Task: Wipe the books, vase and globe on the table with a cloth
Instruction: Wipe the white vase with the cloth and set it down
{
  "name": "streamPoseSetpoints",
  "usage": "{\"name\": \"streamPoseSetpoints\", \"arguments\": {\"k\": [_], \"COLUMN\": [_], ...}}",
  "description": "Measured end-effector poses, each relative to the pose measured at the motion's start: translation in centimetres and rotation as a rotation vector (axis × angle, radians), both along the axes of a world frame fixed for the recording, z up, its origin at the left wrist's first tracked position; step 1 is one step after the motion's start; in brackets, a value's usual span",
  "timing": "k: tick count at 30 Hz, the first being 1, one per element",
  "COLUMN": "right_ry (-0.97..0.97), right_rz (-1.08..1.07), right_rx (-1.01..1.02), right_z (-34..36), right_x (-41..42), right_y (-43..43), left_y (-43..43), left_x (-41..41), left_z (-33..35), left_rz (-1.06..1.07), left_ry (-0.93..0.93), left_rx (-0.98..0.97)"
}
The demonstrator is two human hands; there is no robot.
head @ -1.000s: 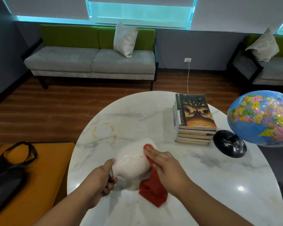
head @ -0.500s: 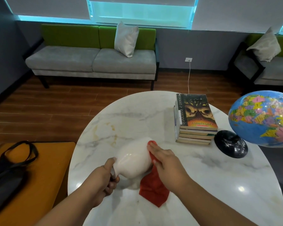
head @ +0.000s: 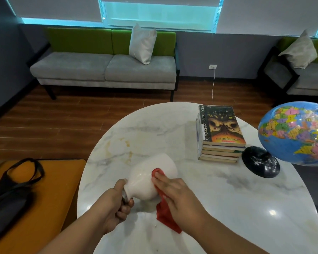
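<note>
Gripping the neck of the white vase point(head: 151, 173) with the left hand point(head: 116, 204), fingers curled round it; vase tipped on its side over the near part of the marble bench point(head: 228, 198). Pressing a red cloth point(head: 165, 215) against the vase's belly with the flat, nearly straight fingers of the right hand point(head: 176, 197), loose end hanging toward the bench. Farther right, stacked books point(head: 220, 132); just beside them, the globe point(head: 294, 132) on a black base point(head: 260, 161).
</note>
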State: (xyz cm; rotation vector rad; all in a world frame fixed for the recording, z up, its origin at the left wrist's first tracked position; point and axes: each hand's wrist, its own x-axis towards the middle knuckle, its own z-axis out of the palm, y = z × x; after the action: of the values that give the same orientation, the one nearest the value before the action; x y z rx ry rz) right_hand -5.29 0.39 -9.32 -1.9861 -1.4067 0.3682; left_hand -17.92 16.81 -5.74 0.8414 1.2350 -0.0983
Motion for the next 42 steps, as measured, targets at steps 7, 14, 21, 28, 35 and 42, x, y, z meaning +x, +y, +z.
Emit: {"name": "streamPoseSetpoints", "arguments": {"k": [7, 14, 21, 28, 35, 42], "right_ry": [-0.001, -0.166, -0.252, -0.18, -0.141, -0.252], "right_rz": [-0.212, -0.009, 0.097, -0.053, -0.032, 0.176], "right_rx": [-0.005, -0.013, -0.068, -0.009, -0.044, -0.213], "right_z": [-1.0, 0.4, 0.9, 2.3, 3.4, 4.2], "right_x": [1.9, 0.6, -0.8, 0.4, 0.8, -1.3], "right_y": [-0.8, 0.1, 0.4, 1.0, 1.3, 1.9], "left_y": [-0.2, -0.5, -1.2, -1.9, -2.0, -2.4], "left_x": [0.4, 0.4, 0.7, 1.2, 1.6, 1.4], "left_z": [0.1, 0.4, 0.6, 0.9, 1.1, 0.8], "left_rz": [-0.019, -0.03, -0.034, -0.074, -0.107, -0.119], "left_ry": [-0.013, -0.007, 0.004, 0.018, -0.004, -0.032], "left_rx": [0.019, 0.041, 0.084, 0.177, 0.256, 0.281]}}
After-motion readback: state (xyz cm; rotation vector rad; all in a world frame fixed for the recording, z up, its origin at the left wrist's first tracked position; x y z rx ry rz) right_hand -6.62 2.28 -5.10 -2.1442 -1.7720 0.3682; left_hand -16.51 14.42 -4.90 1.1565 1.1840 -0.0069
